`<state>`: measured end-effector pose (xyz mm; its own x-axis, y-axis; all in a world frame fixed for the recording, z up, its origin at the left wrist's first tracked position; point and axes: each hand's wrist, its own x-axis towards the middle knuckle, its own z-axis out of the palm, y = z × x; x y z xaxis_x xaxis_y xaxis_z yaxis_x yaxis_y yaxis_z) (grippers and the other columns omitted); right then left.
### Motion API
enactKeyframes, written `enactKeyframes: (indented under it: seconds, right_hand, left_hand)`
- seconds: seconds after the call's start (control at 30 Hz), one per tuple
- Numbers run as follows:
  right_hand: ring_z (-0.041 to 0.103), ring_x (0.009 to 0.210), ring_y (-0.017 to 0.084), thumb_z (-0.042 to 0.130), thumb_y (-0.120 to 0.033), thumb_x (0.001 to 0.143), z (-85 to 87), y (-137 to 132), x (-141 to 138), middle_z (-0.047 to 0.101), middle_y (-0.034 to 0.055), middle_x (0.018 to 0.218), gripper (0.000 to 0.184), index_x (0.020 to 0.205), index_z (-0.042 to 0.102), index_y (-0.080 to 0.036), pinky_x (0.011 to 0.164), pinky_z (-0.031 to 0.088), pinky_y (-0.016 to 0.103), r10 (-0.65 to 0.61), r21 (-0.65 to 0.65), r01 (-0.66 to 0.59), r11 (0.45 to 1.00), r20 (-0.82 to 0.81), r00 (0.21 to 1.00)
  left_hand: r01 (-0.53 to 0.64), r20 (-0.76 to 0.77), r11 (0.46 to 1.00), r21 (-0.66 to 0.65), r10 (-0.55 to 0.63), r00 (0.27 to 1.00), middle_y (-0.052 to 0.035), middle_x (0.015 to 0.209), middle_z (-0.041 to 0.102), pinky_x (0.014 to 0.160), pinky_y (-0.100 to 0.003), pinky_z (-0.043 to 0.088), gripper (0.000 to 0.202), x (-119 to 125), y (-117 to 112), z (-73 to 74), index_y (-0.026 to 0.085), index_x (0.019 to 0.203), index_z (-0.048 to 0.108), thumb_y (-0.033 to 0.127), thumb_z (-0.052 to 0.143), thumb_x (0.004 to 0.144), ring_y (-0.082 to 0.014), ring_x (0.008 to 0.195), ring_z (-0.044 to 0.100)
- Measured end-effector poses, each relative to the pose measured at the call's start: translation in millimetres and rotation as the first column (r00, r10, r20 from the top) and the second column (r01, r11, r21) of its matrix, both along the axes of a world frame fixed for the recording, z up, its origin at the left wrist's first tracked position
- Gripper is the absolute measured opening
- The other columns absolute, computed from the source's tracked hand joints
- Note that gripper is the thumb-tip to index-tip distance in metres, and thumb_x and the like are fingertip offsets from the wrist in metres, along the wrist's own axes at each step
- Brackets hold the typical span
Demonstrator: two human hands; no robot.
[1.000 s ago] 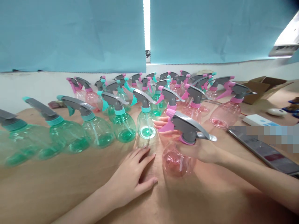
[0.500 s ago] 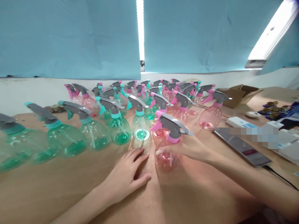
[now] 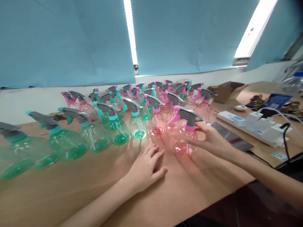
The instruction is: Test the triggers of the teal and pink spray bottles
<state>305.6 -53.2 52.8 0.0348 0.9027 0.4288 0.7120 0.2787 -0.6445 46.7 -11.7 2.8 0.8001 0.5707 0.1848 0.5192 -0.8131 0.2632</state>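
Observation:
My right hand [image 3: 211, 137] is closed around a clear pink spray bottle [image 3: 186, 143] from its right side. The thumb lies across the front of the body, and a finger reaches up by the pink collar under the grey trigger head. This bottle stands upright near the front of the table. To its left, my left hand [image 3: 149, 167] rests palm down on the wood, fingers spread and holding nothing. Just beyond the left hand are a green spray bottle [image 3: 138, 127] and another pink spray bottle [image 3: 156, 123], both upright with grey heads.
Green spray bottles [image 3: 67, 142] line the left side, with more pink and green ones crowded behind. On the right lie a phone [image 3: 230, 135] on a cable and a white power strip [image 3: 239, 121] with plugs. An open cardboard box [image 3: 228, 91] sits at the back right.
My right hand has carried the pink spray bottle to the right and slightly farther away. My left hand still lies on the table. The view has turned a little to the right.

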Motion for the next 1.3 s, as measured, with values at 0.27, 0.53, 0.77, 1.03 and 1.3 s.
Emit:
enactKeyframes:
  seconds: [0.27,0.53,0.77,1.03,1.3]
  right_hand:
    - [0.062,0.088,0.027,0.065,-0.053,0.076,-7.6,33,90,0.065,0.0075,0.094,0.037,0.092,0.058,-0.021,0.076,0.047,0.039,-0.1,0.016,0.099,0.995,0.145,0.984]
    - [0.065,0.092,0.029,0.066,-0.057,0.073,-22.7,93,101,0.067,0.0122,0.102,0.055,0.108,0.057,-0.015,0.081,0.049,0.042,-0.151,0.099,0.138,0.985,0.134,0.979]
    - [0.064,0.1,0.029,0.065,-0.049,0.077,-17.3,107,95,0.066,0.0123,0.109,0.051,0.115,0.055,-0.016,0.086,0.047,0.04,-0.192,0.094,0.181,0.979,0.131,0.973]
    - [0.065,0.103,0.032,0.067,-0.042,0.076,-13.0,111,94,0.068,0.0137,0.11,0.049,0.116,0.056,-0.016,0.087,0.048,0.043,-0.183,0.066,0.175,0.982,0.15,0.972]
    - [0.067,0.095,0.027,0.067,-0.047,0.076,-1.7,83,109,0.069,0.0105,0.112,0.046,0.112,0.063,-0.02,0.08,0.054,0.04,-0.128,0.046,0.128,0.991,-0.001,0.992]
  left_hand:
    - [0.131,0.037,0.991,-0.019,-0.13,0.991,-0.0139,0.132,0.052,0.104,-0.045,0.036,0.049,70,1,-2.3,0.014,0.13,0.052,0.038,0.061,0.088,-0.0304,0.122,0.046]
    - [0.199,0.068,0.98,-0.014,-0.198,0.978,-0.0146,0.133,0.052,0.105,-0.046,0.034,0.049,125,18,-6.2,0.013,0.126,0.055,0.04,0.063,0.086,-0.0303,0.124,0.045]
    - [0.197,0.02,0.979,-0.05,-0.196,0.98,-0.015,0.137,0.05,0.105,-0.049,0.034,0.053,142,30,-4.3,0.014,0.131,0.051,0.042,0.06,0.087,-0.0322,0.129,0.042]
    - [0.188,0.003,0.98,-0.058,-0.189,0.982,-0.0159,0.138,0.05,0.108,-0.049,0.032,0.054,146,32,-2.7,0.013,0.131,0.052,0.042,0.062,0.086,-0.0324,0.129,0.042]
    - [0.186,-0.015,0.981,-0.054,-0.187,0.982,-0.0159,0.138,0.049,0.107,-0.046,0.033,0.053,146,33,-3.3,0.013,0.131,0.053,0.042,0.061,0.087,-0.0308,0.129,0.042]
